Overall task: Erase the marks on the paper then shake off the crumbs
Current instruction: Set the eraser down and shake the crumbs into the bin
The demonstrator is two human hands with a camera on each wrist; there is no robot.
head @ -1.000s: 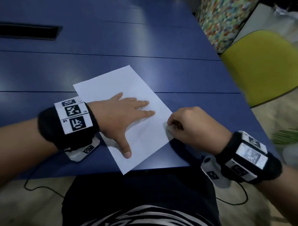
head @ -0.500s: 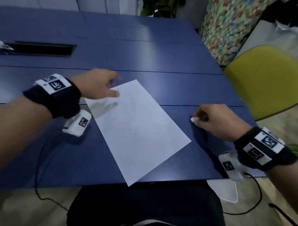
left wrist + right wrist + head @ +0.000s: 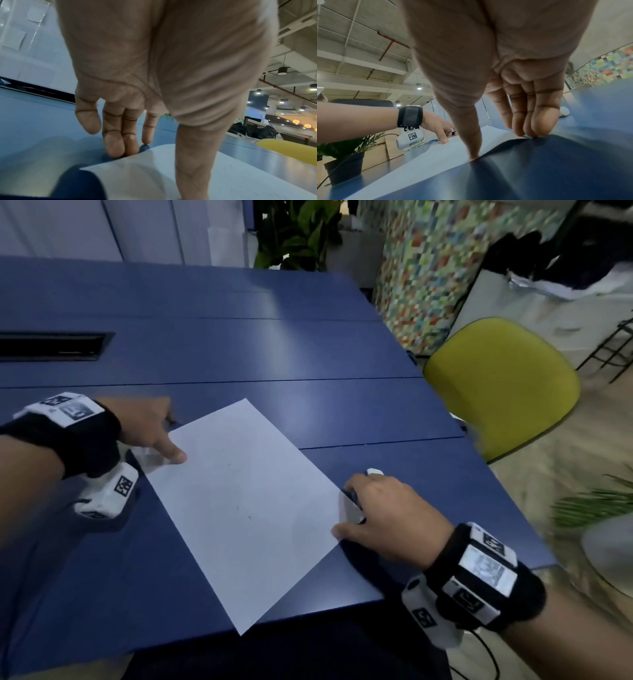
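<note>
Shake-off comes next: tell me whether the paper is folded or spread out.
Spread out: the paper is one open sheet on the table, no fold visible, left hand and right hand touching opposite edges.

Your head camera looks down on the table [image 3: 239, 347]; both wrist cameras sit low, close, facing forward; all share the paper [image 3: 246, 501].

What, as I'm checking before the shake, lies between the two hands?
Only the paper, faintly marked; the left hand and right hand touch its opposite edges, per the head view.
</note>
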